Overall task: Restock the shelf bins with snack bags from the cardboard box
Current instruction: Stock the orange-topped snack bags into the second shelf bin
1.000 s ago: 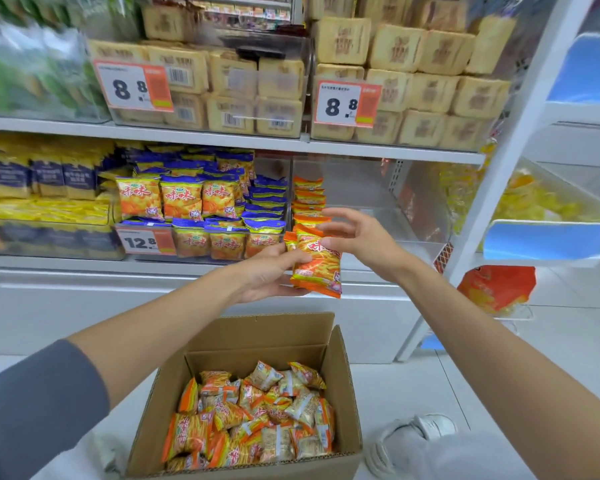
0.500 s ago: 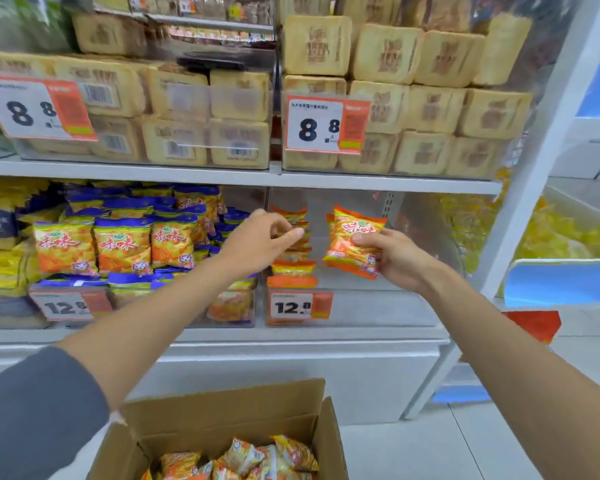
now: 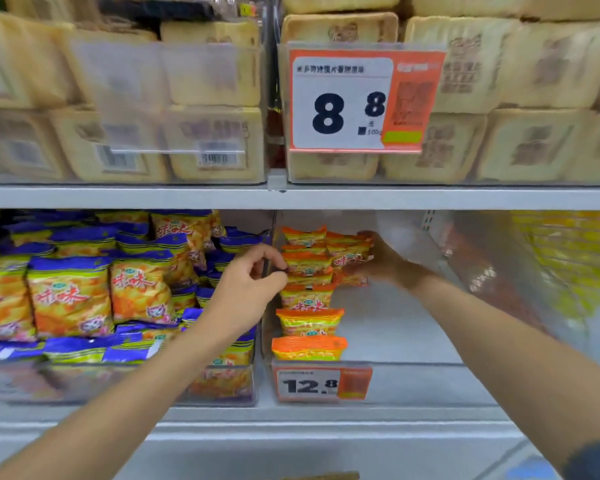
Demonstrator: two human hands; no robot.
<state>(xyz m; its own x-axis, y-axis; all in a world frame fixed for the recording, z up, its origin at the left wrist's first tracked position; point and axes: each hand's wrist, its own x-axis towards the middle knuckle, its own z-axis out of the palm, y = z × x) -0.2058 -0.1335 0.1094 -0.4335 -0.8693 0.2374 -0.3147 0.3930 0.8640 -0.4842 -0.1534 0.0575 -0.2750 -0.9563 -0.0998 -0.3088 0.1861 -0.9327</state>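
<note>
Now, right hand (image 3: 378, 263): reached deep into the clear bin, fingers and thumb curled round one snack bag.
Snack bag (image 3: 350, 258): orange top seam, yellow-orange body, red characters on the front too blurred to read; held upright at the back of the bin, touching the right side of the row of orange bags.
Left hand (image 3: 248, 289): fingers curled, thumb and forefinger tips at the bin's left wall, just beside the row; whether they pinch the wall, a bag or nothing cannot be told.
Row of orange bags (image 3: 307, 320): same print as the held bag, standing one behind another along the bin's left side, front lip to back.
Clear bin (image 3: 395, 327): transparent walls, lower level of the shelf, directly right of the blue-topped bags.
Lower price tag (image 3: 323, 384): white and orange, clipped to the bin front, reads "12.8"; smaller print unreadable.
Blue-topped bags (image 3: 70, 292): blue seams, orange-yellow fronts, large red characters, packed in the neighbouring bin on the left.
Upper price tag (image 3: 340, 102): reads "8.8" in black; a line of small characters above it, blurred; orange panel with a green bar at right.
Tan packs (image 3: 534, 147): stacked on the upper level, brown stamped emblem on each.
Barcode label (image 3: 217, 157): white, on one tan pack at left.
Shelf (image 3: 465, 197): grey board between the two levels.
Cardboard box (image 3: 323, 475): only a thin tan strip at the bottom edge.
</note>
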